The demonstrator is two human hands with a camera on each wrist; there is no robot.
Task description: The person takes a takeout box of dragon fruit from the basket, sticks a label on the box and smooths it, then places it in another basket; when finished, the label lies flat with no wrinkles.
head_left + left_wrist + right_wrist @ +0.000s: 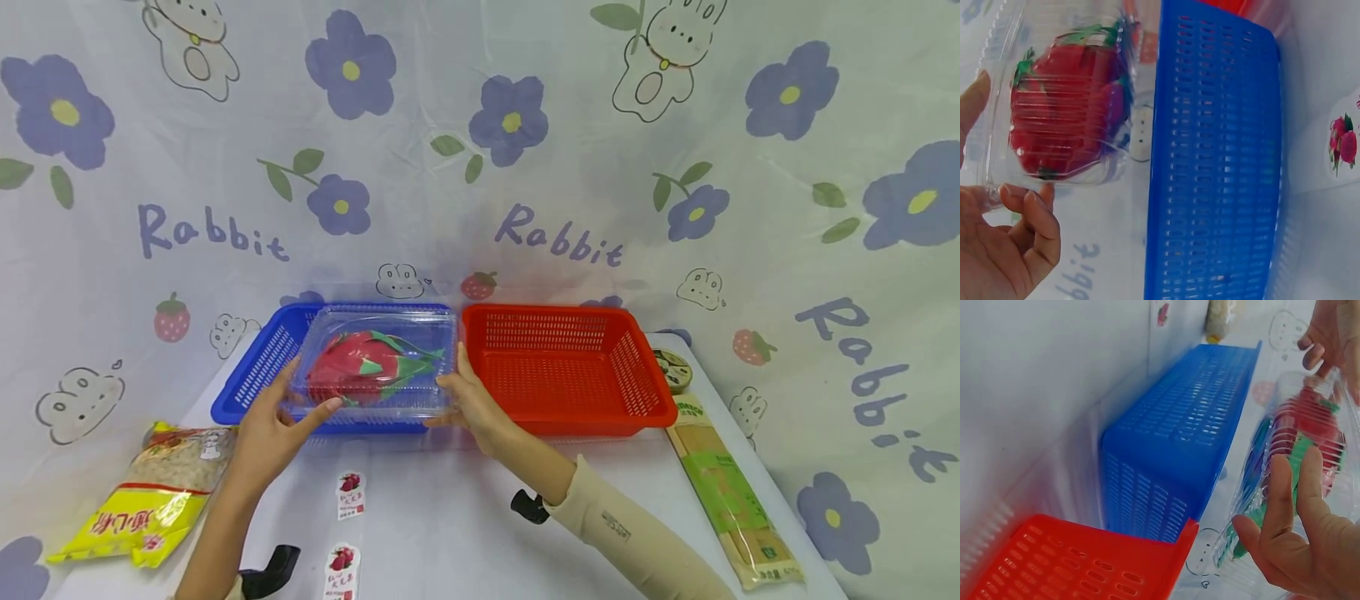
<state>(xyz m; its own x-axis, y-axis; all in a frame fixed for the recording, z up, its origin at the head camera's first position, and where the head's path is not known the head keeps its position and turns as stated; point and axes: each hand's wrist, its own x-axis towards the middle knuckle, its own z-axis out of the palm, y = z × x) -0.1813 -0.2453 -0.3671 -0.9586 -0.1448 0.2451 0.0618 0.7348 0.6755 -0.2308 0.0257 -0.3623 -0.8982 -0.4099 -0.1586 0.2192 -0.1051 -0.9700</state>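
A clear plastic clamshell box (431, 400) with a red dragon fruit (352, 367) inside is held up over the blue basket (247, 375). My left hand (273, 429) grips its left end, with the thumb along the front edge. At the other end my right hand (474, 400) holds the side, fingers spread under and along the wall. In the left wrist view the dragon fruit (1066, 106) shows through the ribbed plastic, above the blue basket's rim. Green leaf tips (1300, 456) appear behind the fingers in the right wrist view.
A red basket (562, 429) stands right of the blue one. A yellow bag (142, 508) lies at left; a long noodle-like pack (731, 492) and a round tin (672, 369) are at right. Two dragon-fruit stickers (350, 495) lie on the white table (442, 525) in front.
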